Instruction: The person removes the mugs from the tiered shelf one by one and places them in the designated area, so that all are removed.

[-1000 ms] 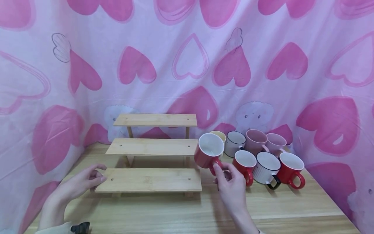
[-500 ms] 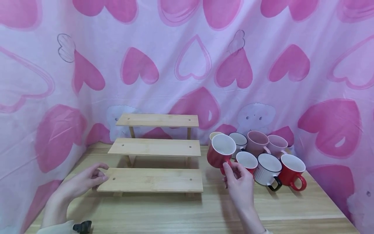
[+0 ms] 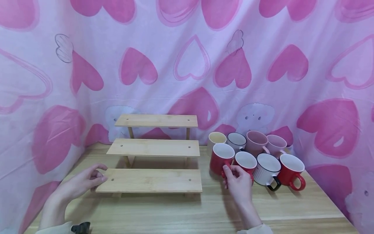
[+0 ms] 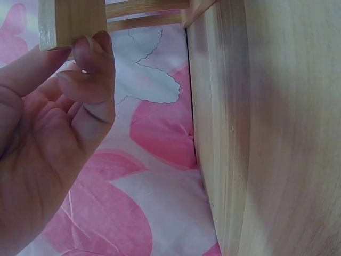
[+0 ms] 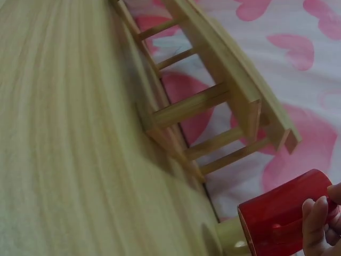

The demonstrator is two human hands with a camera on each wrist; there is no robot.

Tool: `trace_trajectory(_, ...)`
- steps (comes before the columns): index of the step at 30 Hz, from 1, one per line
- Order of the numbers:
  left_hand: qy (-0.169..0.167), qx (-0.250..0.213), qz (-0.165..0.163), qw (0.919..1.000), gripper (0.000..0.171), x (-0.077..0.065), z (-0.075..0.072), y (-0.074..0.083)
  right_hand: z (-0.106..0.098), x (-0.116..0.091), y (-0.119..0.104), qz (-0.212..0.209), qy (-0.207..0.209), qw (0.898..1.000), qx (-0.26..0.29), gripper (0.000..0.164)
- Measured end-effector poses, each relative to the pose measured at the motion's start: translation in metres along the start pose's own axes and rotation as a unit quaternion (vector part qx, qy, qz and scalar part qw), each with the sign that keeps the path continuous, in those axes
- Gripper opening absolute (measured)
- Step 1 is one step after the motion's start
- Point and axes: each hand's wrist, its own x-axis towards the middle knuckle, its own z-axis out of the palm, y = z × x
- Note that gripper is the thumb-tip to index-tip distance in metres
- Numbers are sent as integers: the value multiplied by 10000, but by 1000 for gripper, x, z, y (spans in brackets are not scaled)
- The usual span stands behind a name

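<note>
My right hand pinches the handle of a red mug with a white inside. The mug is upright at the left front of a group of mugs; whether its base touches the table I cannot tell. In the right wrist view, fingers curl at the handle of the red mug. My left hand is at the left end of the lowest board of a three-step wooden shelf. In the left wrist view, the thumb and fingers grip the end of that board.
Beside the held mug stands another red mug, then a white black-rimmed mug and a red mug. Behind them are a cream mug, a white mug and two pink mugs. A heart-patterned cloth hangs behind the wooden table.
My right hand has moved the red mug rightward, away from the shelf, then lowered it in front of the cream mug, which shows again. The left hand has stayed at the shelf.
</note>
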Motion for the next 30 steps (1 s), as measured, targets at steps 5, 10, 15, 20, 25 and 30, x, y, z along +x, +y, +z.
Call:
trace_trajectory(5, 58, 13, 18, 10000, 47, -2, -3, 0, 5, 2, 5, 208, -223, 9995, -19, 23)
trace_trajectory(10, 29, -42, 21, 10000, 47, -3, -3, -2, 6, 1, 10, 340, -352, 9986, -211, 23)
trace_trajectory(15, -30, -49, -64, 10000, 47, -4, -1, -5, 5, 0, 20, 455, -480, 9975, -261, 21)
trace_trajectory(20, -29, -130, 17, 9999, 49, -1, 2, -3, 2, 1, 26, 542, -522, 9965, -371, 20)
trace_trajectory(25, 18, -115, 12, 9999, 47, -2, 2, -3, 1, 0, 26, 580, -684, 9942, -598, 20)
trace_trajectory(30, 58, -32, -44, 10000, 47, -2, 2, -3, 0, 2, 24, 395, -869, 9907, -974, 18)
